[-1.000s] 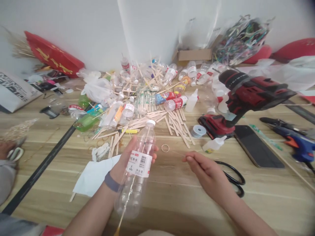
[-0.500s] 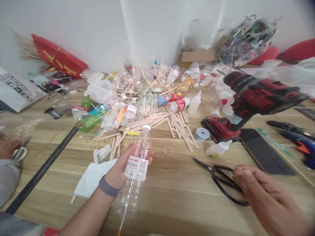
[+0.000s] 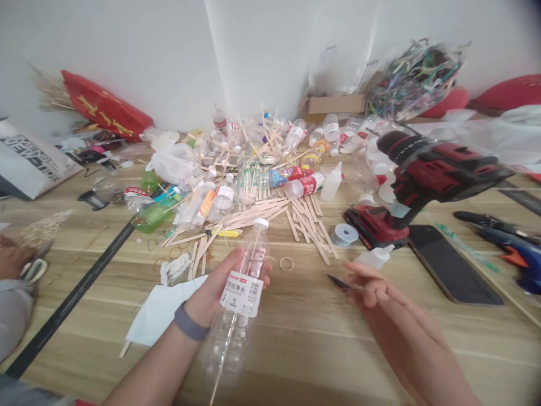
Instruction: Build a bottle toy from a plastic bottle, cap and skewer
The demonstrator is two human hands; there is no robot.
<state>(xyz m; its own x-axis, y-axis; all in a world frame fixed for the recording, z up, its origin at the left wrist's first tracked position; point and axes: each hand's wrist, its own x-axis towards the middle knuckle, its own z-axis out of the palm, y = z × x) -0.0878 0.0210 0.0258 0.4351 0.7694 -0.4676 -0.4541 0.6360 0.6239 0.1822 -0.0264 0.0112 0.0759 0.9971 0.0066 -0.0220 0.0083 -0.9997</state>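
My left hand [image 3: 230, 270] is wrapped round a clear plastic water bottle [image 3: 240, 293] with a white label and white cap, tilted with its cap away from me. A thin wooden stick [image 3: 222, 366] runs lengthwise along the bottle and sticks out past its base. A thin thread crosses near the bottle's neck, mostly too faint to follow. My right hand [image 3: 386, 304] pinches what looks like the thread's end, its fingers slightly blurred. Under it lie black-handled scissors [image 3: 338, 281]; only the blade shows. A small ring [image 3: 286, 264] lies between my hands.
A red cordless drill [image 3: 422, 180], a phone [image 3: 452, 262], a thread spool [image 3: 344, 234] and a glue bottle [image 3: 376, 257] are on the right. Wooden sticks [image 3: 308, 225] and plastic bottles pile up ahead. Another person's hand [image 3: 10, 256] is at far left, near white-handled scissors [image 3: 34, 270].
My right hand has moved left, closer to the bottle, and now covers the scissors' handles. The thread stretched between my hands no longer shows clearly. My left hand keeps its grip on the bottle.
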